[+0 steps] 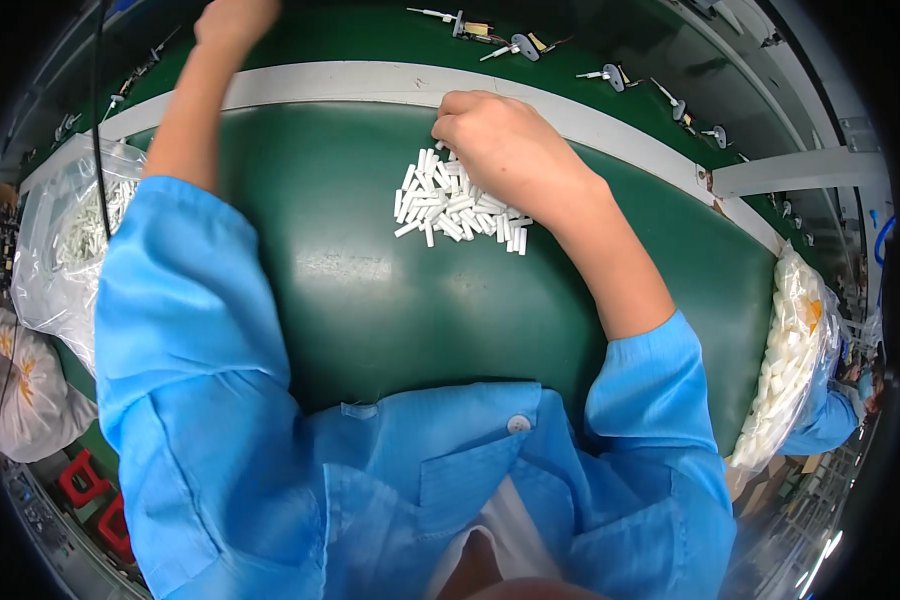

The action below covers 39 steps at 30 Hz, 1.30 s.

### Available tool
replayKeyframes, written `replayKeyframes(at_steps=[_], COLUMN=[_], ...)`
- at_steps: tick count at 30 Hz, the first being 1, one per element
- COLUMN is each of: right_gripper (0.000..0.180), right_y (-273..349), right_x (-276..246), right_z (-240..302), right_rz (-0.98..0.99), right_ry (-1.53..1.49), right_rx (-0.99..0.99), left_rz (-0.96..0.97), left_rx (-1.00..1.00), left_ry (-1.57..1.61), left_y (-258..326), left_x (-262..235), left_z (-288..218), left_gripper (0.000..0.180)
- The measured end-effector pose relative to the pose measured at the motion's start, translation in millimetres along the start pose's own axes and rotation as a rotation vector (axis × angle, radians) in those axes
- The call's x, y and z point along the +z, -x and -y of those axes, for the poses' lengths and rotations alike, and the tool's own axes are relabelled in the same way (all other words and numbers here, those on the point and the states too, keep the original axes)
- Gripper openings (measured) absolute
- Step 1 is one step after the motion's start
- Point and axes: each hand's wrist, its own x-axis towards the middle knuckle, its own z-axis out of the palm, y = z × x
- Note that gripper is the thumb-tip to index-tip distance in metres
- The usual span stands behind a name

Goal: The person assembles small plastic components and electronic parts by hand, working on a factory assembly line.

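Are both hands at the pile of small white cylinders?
No, only the right hand is; the left hand reaches past the white rail.

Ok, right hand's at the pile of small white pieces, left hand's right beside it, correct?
No: the head view shows the left hand away at upper left, past the white rail. The right hand is at the pile of small white pieces.

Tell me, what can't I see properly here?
Left hand: partly cut off by the head view's top edge.
Right hand: in the head view, its own back hides the grip.
Short white tubes: the right hand covers some in the head view.
Tiny far-right parts: too small in the head view.
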Motion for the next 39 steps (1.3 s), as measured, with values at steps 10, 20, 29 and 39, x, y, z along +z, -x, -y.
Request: replayKeyframes(at_steps=[10,20,29,39], right_gripper=[0.008,0.021,0.021,0.018], right_y=[1,-2,-3,-4], right_x=[1,19,30,26], right_z=[8,-41,-46,-48], right_rz=[-0.110,-0.296,-0.320,-0.318], right_ry=[0.055,-0.746,-1.106,-1.163], right_rx=[0.044,0.554,0.678,0.707], left_rz=[0.334,0.688,0.695,0.709], left_rx=[0.103,-0.185,-0.768,-0.696], left_ry=[-0.217,1.783,2.528,2.545], left_y=[-12,47,71,79], left_x=[36,-38,-21,-23], left_z=[32,-149,-159,-168], left_gripper=[0.040,0.013,0.015,0.014])
